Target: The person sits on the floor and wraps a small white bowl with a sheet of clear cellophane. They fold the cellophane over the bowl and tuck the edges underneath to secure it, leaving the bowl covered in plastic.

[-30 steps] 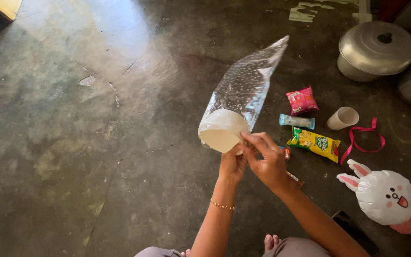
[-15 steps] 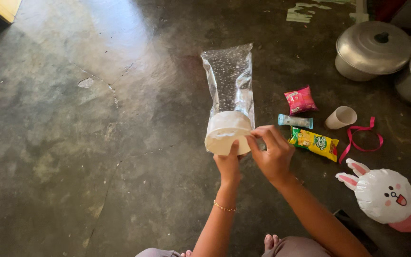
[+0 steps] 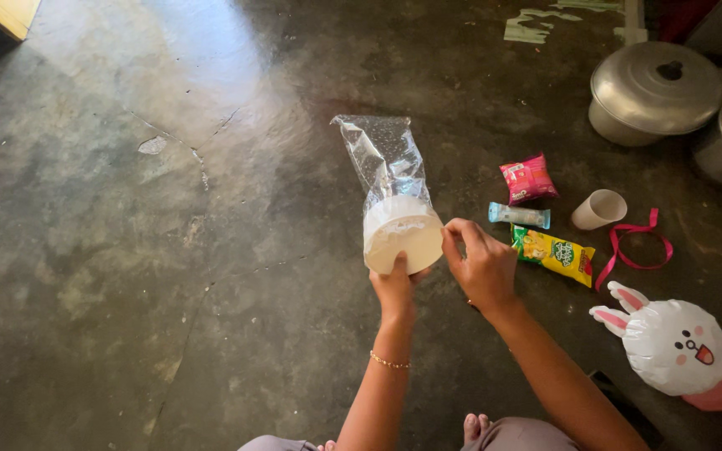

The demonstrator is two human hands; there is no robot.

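I see my left hand (image 3: 394, 288) gripping a white paper cup (image 3: 403, 242) from below, thumb pressed against its flat base, which faces the camera. A clear dotted plastic bag (image 3: 382, 154) is pulled over the cup, its loose end trailing away over the floor; I cannot tell whether anything is inside the cup. My right hand (image 3: 482, 267) sits just beside the cup's right edge, fingertips pinched on the bag film there.

To the right on the dark concrete floor (image 3: 127, 250) lies a second white paper cup (image 3: 599, 209) on its side, mouth open and showing nothing in it. Near it are a pink snack packet (image 3: 528, 178), a pale blue wrapped bar (image 3: 519, 215), a yellow-green snack packet (image 3: 555, 252) just beside my right hand, and a loop of pink ribbon (image 3: 637, 242). A white rabbit-face balloon (image 3: 674, 345) rests at lower right. Two lidded metal pots (image 3: 653, 88) stand at the upper right edge.

The whole left side of the floor is open, with a cracked patch and a bright glare.
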